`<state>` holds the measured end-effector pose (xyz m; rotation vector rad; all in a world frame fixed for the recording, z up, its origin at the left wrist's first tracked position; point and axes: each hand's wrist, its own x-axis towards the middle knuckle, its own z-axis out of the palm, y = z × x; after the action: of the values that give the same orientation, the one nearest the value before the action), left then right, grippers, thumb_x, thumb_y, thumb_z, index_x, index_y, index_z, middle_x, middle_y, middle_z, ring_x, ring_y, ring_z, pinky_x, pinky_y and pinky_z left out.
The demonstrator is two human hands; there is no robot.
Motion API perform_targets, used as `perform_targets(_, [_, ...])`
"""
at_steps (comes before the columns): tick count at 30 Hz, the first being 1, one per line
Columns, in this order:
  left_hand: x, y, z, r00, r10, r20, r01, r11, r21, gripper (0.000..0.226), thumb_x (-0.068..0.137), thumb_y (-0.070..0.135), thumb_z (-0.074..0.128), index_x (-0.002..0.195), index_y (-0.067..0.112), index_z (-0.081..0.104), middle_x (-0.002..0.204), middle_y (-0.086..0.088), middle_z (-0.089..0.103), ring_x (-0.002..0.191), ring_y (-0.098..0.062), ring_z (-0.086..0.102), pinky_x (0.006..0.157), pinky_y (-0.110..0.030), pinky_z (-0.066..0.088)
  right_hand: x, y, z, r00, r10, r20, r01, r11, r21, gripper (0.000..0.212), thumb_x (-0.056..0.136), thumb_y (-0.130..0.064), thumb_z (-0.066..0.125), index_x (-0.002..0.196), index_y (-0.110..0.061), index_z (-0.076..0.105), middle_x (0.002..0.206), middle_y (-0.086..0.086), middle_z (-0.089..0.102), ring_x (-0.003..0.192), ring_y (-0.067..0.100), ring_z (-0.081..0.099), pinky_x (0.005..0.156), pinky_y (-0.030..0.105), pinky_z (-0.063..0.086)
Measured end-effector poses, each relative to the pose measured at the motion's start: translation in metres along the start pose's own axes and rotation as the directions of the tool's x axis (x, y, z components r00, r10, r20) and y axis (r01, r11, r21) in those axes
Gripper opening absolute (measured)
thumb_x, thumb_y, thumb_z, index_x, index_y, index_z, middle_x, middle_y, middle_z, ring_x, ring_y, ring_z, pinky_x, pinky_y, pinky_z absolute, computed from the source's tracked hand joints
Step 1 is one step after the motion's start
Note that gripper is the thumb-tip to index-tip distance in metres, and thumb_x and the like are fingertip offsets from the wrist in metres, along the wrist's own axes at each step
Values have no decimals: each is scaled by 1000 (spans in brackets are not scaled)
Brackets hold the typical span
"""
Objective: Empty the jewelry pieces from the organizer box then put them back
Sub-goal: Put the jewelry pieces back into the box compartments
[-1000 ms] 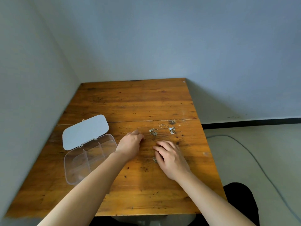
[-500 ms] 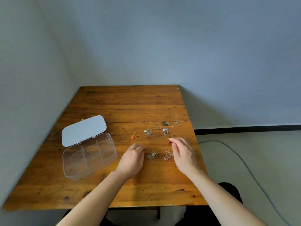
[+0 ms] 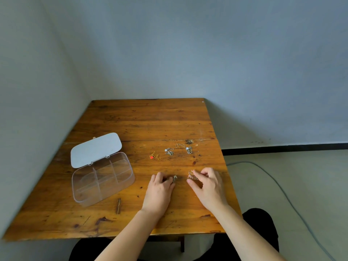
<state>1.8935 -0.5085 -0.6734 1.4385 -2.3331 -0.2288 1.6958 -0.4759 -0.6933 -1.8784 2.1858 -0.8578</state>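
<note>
The clear organizer box [image 3: 102, 178] lies on the left of the wooden table [image 3: 146, 121], its white lid [image 3: 96, 148] flipped open behind it and its compartments empty. Several jewelry pieces lie in a row past my hands: a gold chain with a red charm [image 3: 154, 155], a silver piece with a white bead [image 3: 169, 151], and another silver piece [image 3: 188, 149]. My left hand [image 3: 160, 192] rests on the table, fingertips pinching a small silver piece [image 3: 175, 178]. My right hand [image 3: 208, 185] pinches a gold piece [image 3: 191, 175] between thumb and forefinger.
A small brown stick [image 3: 118, 205] lies near the table's front edge. Walls close off the left side and the back. A grey cable [image 3: 273, 183] runs across the floor to the right of the table. My dark-clothed legs show below the front edge.
Both hands have drawn back toward me from the far row. They have closed in on the two pieces that lay between them, fingertips now on them.
</note>
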Motion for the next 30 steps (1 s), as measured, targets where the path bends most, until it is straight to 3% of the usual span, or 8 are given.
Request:
perform_targets(2, [-1, 3, -1, 998, -49, -35, 47, 996, -78, 10, 85, 14, 74, 92, 9, 79, 95, -7, 65, 87, -26, 62, 72, -34, 56, 0, -2, 2, 999, 5, -42, -3, 998, 56, 36, 85, -49, 70, 111, -25, 77, 94, -7, 52, 89, 12, 45, 76, 27, 45])
perform_targets(6, [3, 3, -3, 994, -111, -5, 110, 987, -113, 15, 93, 11, 63, 102, 7, 75, 99, -6, 65, 96, -24, 60, 80, -31, 53, 3, -8, 0, 998, 30, -47, -24, 992, 122, 18, 82, -33, 78, 97, -23, 81, 88, -7, 60, 83, 11, 50, 76, 35, 47])
perform_targets(10, [5, 0, -7, 988, -143, 60, 150, 978, -143, 19, 98, 15, 53, 107, 10, 69, 108, -4, 60, 104, -20, 55, 87, -27, 47, 4, -11, 1, 999, 31, 12, -32, 992, 121, 9, 89, -29, 72, 92, -23, 77, 91, -7, 65, 88, 15, 59, 81, 38, 44])
perform_targets(14, [7, -1, -17, 966, -225, 128, 254, 920, -298, 14, 97, 16, 55, 103, 12, 67, 105, 0, 59, 98, -17, 55, 82, -22, 42, 9, -10, -4, 989, 6, 147, -10, 999, 30, 18, 97, -34, 59, 101, -21, 70, 103, -3, 64, 101, 18, 57, 88, 34, 41])
perform_targets(17, [7, 0, -28, 927, -331, 176, 375, 806, -458, 10, 98, 18, 54, 100, 16, 64, 100, 1, 61, 92, -15, 55, 78, -23, 41, 13, -11, -11, 984, 13, 178, -22, 999, 48, 20, 100, -38, 52, 108, -22, 63, 105, -8, 61, 101, 15, 57, 92, 36, 45])
perform_targets(21, [6, 0, -38, 840, -482, 248, 503, 523, -688, 9, 99, 21, 53, 97, 19, 62, 97, -1, 69, 87, -17, 60, 76, -31, 52, 15, -18, -14, 973, 1, 229, -11, 999, 41, 45, 96, -50, 54, 137, -32, 54, 111, -6, 57, 102, 13, 55, 86, 29, 47])
perform_targets(26, [4, 0, -46, 793, -523, 312, 514, 300, -803, 12, 100, 17, 51, 104, 10, 60, 97, -3, 75, 91, -16, 67, 76, -29, 57, 18, -24, -8, 974, -36, 222, 10, 993, 116, 27, 92, -34, 68, 114, -19, 73, 102, -4, 58, 91, 14, 60, 73, 19, 45])
perform_targets(30, [5, -4, -57, 807, -524, 273, 471, 291, -833, 10, 98, 13, 55, 101, 7, 63, 92, -14, 73, 87, -23, 69, 77, -35, 60, 22, -26, -8, 974, -36, 222, 20, 997, 72, 18, 93, -30, 67, 103, -15, 70, 100, -1, 61, 87, 14, 61, 72, 23, 49])
